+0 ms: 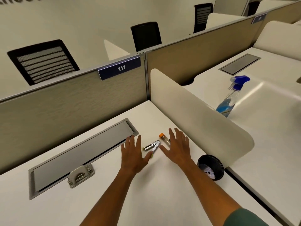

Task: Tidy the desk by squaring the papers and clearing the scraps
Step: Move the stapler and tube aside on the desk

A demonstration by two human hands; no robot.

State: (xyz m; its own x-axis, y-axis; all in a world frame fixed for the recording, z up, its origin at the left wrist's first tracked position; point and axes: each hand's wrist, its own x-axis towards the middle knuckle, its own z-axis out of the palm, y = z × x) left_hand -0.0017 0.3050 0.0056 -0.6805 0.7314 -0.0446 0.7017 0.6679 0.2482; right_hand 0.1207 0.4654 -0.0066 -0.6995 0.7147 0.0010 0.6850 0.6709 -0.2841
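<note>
White laminate desk: left hand and right hand are hovering flat and empty beside the stiff, light metal stapler, best pinched mid-body.

1. Illumination is bright, even and diffuse; no lamp is in view.
2. Shadows are faint: a soft one lies on the desk under the left hand, and the inside of the black cup is dark.
3. A broad glare streak crosses the neighbouring desk at right, beside the spray bottle.
4. Wide-angle distortion bends the partition and the desk edges, most strongly toward the frame borders.
5. The far chairs and the wall lettering at top left are soft; the fingertips of both hands show slight motion blur.
</note>
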